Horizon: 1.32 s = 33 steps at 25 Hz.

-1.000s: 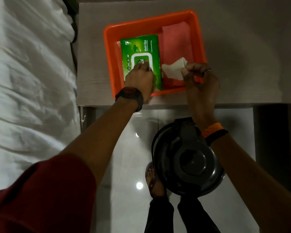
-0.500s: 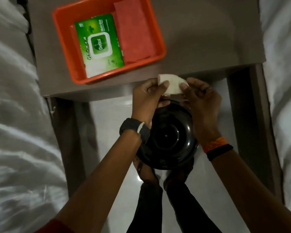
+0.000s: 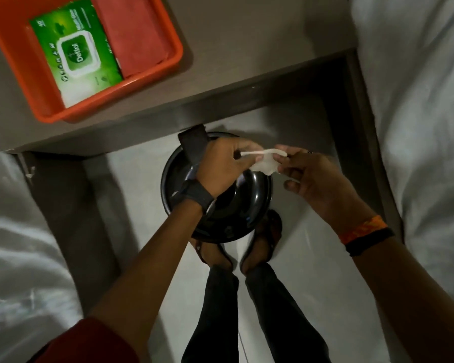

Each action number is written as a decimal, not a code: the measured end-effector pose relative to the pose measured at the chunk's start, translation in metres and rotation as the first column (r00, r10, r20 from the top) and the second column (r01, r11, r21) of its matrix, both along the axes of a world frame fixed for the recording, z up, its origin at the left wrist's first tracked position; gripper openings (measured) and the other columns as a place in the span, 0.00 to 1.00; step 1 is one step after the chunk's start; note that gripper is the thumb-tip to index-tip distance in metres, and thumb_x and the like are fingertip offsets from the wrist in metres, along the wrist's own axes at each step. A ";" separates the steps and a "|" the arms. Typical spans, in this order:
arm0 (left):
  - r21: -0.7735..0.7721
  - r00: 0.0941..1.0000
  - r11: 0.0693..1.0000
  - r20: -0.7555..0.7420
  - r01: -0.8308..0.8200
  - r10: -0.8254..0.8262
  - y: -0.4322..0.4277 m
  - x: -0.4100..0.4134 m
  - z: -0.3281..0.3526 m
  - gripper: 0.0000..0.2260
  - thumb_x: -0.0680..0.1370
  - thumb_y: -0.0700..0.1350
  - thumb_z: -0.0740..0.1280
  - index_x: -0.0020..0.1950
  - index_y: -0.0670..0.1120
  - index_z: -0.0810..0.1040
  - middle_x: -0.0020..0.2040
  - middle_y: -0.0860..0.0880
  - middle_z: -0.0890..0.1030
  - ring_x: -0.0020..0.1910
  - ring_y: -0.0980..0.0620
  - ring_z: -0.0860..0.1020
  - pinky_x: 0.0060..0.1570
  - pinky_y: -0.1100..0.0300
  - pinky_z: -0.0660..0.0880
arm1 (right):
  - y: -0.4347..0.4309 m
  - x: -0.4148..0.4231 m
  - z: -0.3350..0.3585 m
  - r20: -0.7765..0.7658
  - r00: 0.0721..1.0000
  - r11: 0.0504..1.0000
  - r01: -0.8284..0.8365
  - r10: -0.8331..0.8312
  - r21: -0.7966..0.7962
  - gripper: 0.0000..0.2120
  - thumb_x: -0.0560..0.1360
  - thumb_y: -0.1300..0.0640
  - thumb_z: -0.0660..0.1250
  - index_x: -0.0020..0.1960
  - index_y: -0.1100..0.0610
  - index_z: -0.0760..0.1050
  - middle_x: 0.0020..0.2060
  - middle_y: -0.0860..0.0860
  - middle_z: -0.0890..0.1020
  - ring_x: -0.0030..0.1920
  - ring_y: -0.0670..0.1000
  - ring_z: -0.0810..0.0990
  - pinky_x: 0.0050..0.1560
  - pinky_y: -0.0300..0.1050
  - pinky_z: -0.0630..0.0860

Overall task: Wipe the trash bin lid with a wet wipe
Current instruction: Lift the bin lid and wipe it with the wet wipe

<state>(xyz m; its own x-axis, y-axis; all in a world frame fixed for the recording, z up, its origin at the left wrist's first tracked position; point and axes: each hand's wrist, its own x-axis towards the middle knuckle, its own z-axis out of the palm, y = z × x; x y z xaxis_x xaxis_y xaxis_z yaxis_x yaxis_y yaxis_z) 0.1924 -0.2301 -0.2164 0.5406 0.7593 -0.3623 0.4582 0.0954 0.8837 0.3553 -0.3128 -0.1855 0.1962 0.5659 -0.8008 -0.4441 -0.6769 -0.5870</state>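
Note:
A round black trash bin lid [image 3: 249,205] sits on the floor below the table's front edge, partly covered by my left wrist. Above its far right part I hold a white wet wipe [image 3: 265,163] stretched between both hands. My left hand [image 3: 223,163] pinches the wipe's left end. Its right end is pinched by my right hand [image 3: 307,176]. The wipe hangs just above the lid; whether it touches the lid I cannot tell.
An orange tray [image 3: 173,61] on the grey table [image 3: 260,48] holds a green wet wipe pack [image 3: 76,58] and a red cloth [image 3: 134,35]. White bedding [image 3: 417,113] lies on both sides. My feet in sandals [image 3: 265,239] stand right behind the bin.
Both hands came down from the table edge with the wipe to just above the lid and have pulled it apart between them. The view has shifted closer to the bin.

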 end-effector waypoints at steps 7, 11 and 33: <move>-0.340 0.992 0.940 0.119 0.008 0.034 0.009 0.046 -0.037 0.05 0.78 0.39 0.68 0.52 0.43 0.81 0.38 0.56 0.84 0.38 0.61 0.81 0.41 0.67 0.80 | -0.023 0.025 -0.050 0.186 0.982 0.992 -0.040 0.017 0.118 0.10 0.75 0.56 0.72 0.55 0.55 0.81 0.49 0.52 0.87 0.50 0.51 0.86 0.47 0.46 0.82; 0.122 0.917 0.927 -0.237 0.355 -0.320 0.018 0.081 -0.082 0.14 0.76 0.46 0.70 0.60 0.45 0.78 0.54 0.45 0.81 0.56 0.49 0.77 0.63 0.51 0.74 | -0.047 0.042 -0.105 0.372 0.885 0.960 0.260 -0.280 0.103 0.09 0.77 0.57 0.69 0.57 0.56 0.76 0.51 0.51 0.83 0.50 0.50 0.84 0.45 0.42 0.84; -0.002 0.506 0.546 -0.374 0.838 -0.777 0.018 -0.060 -0.052 0.10 0.63 0.61 0.72 0.37 0.57 0.84 0.40 0.61 0.73 0.50 0.65 0.67 0.58 0.58 0.51 | -0.045 -0.066 -0.206 0.440 0.823 0.922 -0.385 0.361 -0.037 0.28 0.81 0.45 0.47 0.79 0.54 0.55 0.80 0.52 0.57 0.80 0.51 0.53 0.81 0.54 0.49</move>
<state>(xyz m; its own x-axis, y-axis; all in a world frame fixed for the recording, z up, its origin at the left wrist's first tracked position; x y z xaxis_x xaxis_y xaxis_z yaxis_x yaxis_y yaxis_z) 0.1322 -0.2116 -0.2680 0.8347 0.1076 -0.5401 0.4939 -0.5802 0.6477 0.2889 -0.3578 -0.3915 0.2791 0.7037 -0.6533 0.1410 -0.7030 -0.6970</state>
